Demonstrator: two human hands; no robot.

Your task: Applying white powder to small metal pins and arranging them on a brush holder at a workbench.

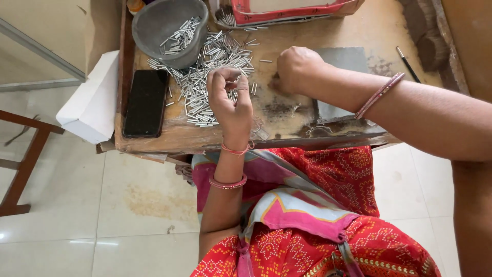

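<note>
A heap of small silver metal tubes point(205, 77) is spread over a worn wooden board point(287, 123) on my lap. My left hand point(229, 97) hovers at the heap's right edge with fingers curled, pinching a few tubes. My right hand point(296, 69) is closed in a fist and presses down on the board just right of the heap, next to a grey flat slab point(338, 59). What the fist holds is hidden.
A grey bowl point(166, 25) with more tubes stands at the board's far left. A black phone point(146, 102) lies at its left edge, a white box point(92, 102) beside it. A red-rimmed tray point(287, 13) sits at the back, a black pen point(407, 64) to the right.
</note>
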